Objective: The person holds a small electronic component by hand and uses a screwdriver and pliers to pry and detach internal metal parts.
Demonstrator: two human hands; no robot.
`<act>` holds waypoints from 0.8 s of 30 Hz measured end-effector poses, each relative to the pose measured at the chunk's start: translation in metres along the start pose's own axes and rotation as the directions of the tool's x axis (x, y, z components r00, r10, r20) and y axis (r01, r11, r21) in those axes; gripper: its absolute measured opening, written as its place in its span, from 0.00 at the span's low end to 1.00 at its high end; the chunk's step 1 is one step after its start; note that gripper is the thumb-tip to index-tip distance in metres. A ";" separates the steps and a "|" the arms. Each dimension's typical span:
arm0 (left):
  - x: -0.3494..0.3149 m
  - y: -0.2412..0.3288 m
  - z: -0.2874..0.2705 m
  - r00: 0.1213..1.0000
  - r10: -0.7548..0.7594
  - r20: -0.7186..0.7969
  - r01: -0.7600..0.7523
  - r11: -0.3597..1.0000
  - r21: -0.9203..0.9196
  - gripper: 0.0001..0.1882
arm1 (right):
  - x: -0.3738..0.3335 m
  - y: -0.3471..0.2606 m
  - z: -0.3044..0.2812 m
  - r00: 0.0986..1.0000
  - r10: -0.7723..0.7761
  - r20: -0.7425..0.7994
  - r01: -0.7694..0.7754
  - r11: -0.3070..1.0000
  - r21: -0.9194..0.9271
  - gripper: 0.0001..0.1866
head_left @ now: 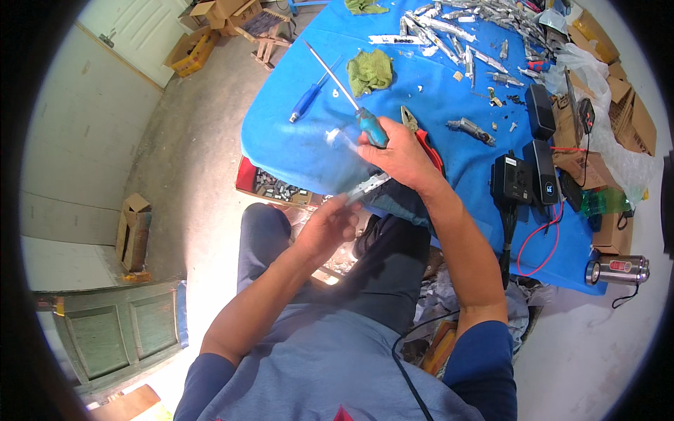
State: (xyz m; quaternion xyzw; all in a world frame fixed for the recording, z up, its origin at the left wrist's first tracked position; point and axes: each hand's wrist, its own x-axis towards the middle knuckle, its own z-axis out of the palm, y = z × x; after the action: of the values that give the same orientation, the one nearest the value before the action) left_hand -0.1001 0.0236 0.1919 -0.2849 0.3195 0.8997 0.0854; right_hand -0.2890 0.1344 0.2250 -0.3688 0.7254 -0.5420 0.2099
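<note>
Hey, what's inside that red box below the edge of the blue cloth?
The red box holds many small grey and dark pieces. The blue cloth hangs over its far part, so whatever lies there can't be seen.

Red label [622,266] on steel flask [613,275] | tiny illegible white label [510,161] on black adapter [511,182] | lit display [549,187] on black box [540,156]

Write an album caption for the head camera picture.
At a blue-covered table, the right hand grips a teal screwdriver while the left hand holds a silvery strip.
</note>
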 end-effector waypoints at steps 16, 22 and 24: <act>0.002 0.004 -0.001 0.998 0.005 0.067 -0.012 0.994 0.105 0.17 | -0.141 -0.056 -0.045 0.900 0.251 -0.355 -0.279 0.960 -0.029 0.21; 0.005 0.002 -0.002 0.996 0.034 0.079 -0.043 0.993 0.113 0.18 | -0.215 -0.092 -0.044 0.941 0.207 -0.267 -0.268 0.939 -0.215 0.20; 0.006 0.001 0.002 0.996 0.053 0.066 -0.060 0.993 0.106 0.18 | -0.223 -0.101 -0.038 0.927 0.289 -0.240 -0.332 0.929 -0.165 0.19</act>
State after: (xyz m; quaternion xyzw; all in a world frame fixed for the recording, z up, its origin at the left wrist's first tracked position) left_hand -0.1060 0.0242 0.1902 -0.2422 0.3725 0.8918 0.0853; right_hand -0.1424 0.3140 0.3111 -0.2083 0.8443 -0.4612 0.1763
